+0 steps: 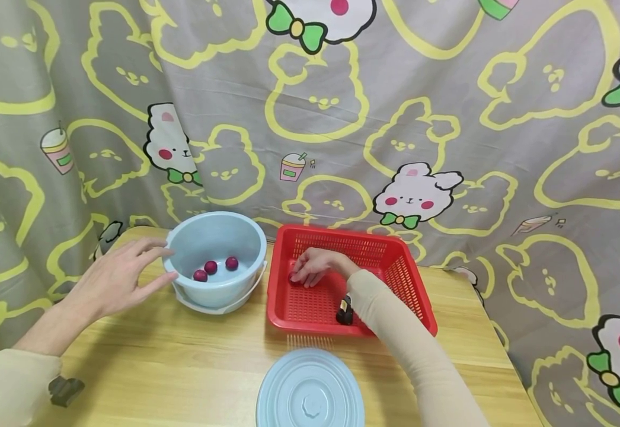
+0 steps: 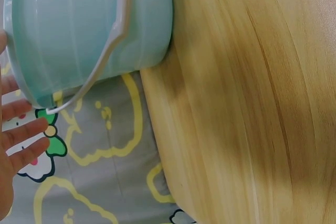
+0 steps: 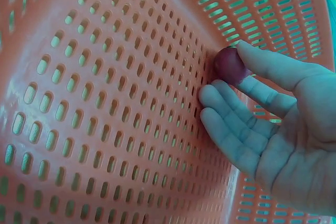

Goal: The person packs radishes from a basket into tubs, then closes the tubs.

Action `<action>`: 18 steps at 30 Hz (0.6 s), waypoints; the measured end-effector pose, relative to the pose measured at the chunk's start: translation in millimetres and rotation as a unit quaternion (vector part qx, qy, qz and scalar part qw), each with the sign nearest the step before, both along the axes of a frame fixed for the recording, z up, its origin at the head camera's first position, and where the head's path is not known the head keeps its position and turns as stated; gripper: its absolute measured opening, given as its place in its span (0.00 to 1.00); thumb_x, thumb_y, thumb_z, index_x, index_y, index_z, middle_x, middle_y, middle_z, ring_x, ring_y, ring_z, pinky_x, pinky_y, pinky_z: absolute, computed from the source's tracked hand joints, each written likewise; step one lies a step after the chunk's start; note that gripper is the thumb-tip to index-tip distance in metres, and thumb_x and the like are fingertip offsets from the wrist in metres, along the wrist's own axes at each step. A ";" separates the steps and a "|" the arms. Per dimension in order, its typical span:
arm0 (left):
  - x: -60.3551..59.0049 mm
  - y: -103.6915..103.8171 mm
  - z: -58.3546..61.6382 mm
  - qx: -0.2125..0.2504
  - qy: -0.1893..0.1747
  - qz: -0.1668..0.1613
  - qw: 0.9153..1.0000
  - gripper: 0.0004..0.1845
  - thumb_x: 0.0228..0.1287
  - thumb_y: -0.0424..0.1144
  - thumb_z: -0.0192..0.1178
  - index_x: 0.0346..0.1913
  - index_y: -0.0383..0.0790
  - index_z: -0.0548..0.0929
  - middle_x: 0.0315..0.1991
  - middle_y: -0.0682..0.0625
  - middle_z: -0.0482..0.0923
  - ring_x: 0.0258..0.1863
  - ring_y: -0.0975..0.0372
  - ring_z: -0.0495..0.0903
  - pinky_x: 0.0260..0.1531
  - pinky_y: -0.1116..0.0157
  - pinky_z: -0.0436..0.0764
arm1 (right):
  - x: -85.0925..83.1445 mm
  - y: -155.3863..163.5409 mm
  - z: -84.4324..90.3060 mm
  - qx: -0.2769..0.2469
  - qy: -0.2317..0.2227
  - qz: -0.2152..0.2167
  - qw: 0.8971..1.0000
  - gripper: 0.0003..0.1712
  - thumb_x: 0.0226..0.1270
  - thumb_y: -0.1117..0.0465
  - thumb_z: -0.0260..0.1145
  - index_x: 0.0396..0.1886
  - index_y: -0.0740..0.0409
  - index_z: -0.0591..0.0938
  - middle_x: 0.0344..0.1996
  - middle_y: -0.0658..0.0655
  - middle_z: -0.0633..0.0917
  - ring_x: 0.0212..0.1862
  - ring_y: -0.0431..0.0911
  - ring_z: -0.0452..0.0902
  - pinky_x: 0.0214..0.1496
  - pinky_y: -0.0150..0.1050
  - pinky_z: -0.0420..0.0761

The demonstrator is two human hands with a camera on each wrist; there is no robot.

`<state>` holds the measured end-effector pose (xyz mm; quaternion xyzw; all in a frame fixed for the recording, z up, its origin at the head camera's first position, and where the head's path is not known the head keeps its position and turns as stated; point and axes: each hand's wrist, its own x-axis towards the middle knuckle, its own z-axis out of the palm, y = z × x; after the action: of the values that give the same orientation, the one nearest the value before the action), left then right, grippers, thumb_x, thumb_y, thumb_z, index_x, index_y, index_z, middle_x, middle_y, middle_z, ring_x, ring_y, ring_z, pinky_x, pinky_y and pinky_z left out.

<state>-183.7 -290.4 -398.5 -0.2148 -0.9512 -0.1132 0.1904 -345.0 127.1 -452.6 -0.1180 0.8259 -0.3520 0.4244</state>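
Inside the red basket (image 1: 352,234), near its left wall, my right hand (image 1: 320,265) pinches a small round dark red fruit (image 3: 230,65) between thumb and index finger. Its other fingers are loosely bent close over the basket's slotted floor in the right wrist view. My left hand (image 1: 115,276) is at the left side of the light blue bucket (image 1: 216,293), fingers spread and fairly straight, fingertips right at the rim. Several dark red fruits lie in the bucket, one of them a fruit (image 1: 232,263) toward its right side. The bucket's handle (image 2: 107,51) hangs down along its outside.
A round light blue lid (image 1: 310,394) lies on the wooden table (image 1: 182,367) in front of the basket. Behind the table hangs a grey patterned curtain (image 1: 331,166). A black wrist device (image 1: 344,310) is on my right wrist, low over the basket's front part.
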 end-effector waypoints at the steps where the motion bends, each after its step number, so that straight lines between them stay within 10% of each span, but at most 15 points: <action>1: 0.1 -0.1 0.1 0.000 -0.001 0.000 1.000 0.26 0.68 0.56 0.69 0.59 0.42 0.86 0.61 0.38 0.83 0.59 0.40 0.82 0.49 0.35 0.83 | 0.2 -1.1 -0.2 -0.001 0.001 0.001 1.000 0.13 0.70 0.60 0.74 0.50 0.60 0.87 0.34 0.53 0.91 0.33 0.42 0.88 0.41 0.37 0.90; 18: 1.7 1.4 2.6 -0.002 -0.004 0.004 1.000 0.26 0.68 0.57 0.68 0.59 0.42 0.86 0.61 0.38 0.83 0.59 0.40 0.82 0.47 0.36 0.84 | -3.2 8.0 13.4 -0.015 0.027 -0.008 0.999 0.14 0.71 0.61 0.73 0.51 0.62 0.85 0.42 0.64 0.92 0.36 0.45 0.89 0.55 0.50 0.91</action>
<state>-182.1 -289.0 -395.9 -0.2112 -0.9530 -0.1116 0.1863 -348.2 135.2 -439.2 -0.1274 0.8327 -0.3639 0.3974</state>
